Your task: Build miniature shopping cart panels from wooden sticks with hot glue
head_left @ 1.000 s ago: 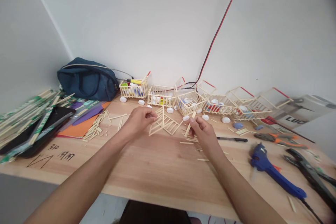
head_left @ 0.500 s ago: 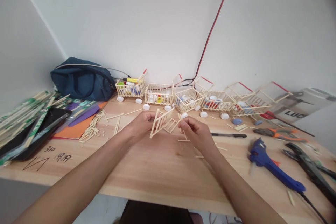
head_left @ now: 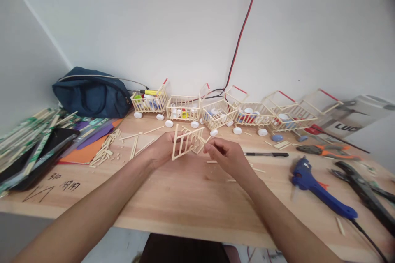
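My left hand (head_left: 165,146) is closed around a small wooden frame (head_left: 185,144) made of thin sticks, held slightly above the table. Its slatted side faces me, and the fingers behind it are partly hidden. At the frame's right end, my right hand (head_left: 224,152) pinches a thin wooden stick, mostly covered by the fingertips. Whether that stick touches the frame I cannot tell. Behind both hands stands a row of several miniature stick shopping carts, among them a cart (head_left: 183,107) with white wheels and a cart (head_left: 219,114) just right of it.
A blue glue gun (head_left: 322,195) lies at right, near orange-handled pliers (head_left: 327,152) and a black pen (head_left: 267,154). Cut sticks (head_left: 106,148), orange paper (head_left: 82,150) and bundled sticks (head_left: 27,139) occupy the left. A blue bag (head_left: 92,92) rests against the wall.
My right hand has moved left with the stick, up to the frame's right end. The left hand has tilted the frame slightly. The view has shifted a little to the right.
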The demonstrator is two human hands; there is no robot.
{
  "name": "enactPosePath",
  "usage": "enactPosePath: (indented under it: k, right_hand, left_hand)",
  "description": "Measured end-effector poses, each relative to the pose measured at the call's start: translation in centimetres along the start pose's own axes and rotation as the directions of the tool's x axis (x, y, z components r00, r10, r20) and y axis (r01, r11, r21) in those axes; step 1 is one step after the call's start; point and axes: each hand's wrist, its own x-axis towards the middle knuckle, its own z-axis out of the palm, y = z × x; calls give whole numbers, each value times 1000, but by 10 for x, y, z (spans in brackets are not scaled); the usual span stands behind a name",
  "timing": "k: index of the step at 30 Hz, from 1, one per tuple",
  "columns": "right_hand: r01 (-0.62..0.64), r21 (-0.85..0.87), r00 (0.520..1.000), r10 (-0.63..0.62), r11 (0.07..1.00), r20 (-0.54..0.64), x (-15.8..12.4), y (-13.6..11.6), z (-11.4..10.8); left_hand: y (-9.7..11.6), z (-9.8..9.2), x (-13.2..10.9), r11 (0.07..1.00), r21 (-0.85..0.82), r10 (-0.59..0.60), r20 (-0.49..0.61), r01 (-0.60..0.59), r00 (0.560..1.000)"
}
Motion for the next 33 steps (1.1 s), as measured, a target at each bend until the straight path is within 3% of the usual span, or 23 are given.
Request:
enactPosePath:
  k: [6,16,33]
  right_hand:
    - [7,-9,993,-6,1000,121,-4,-4,5]
    - [-175,168,932,108,970,347,-6,-1,21]
    - [-279,237,906,173,931,387,-4,-3,23]
  left_hand:
    - [2,0,-1,997,-69,10,-62,-14,998]
    - [-6,2,4,991,-53,112,-124,-120,986]
    - [-6,7,2,990,-6,138,-105,-140,985]
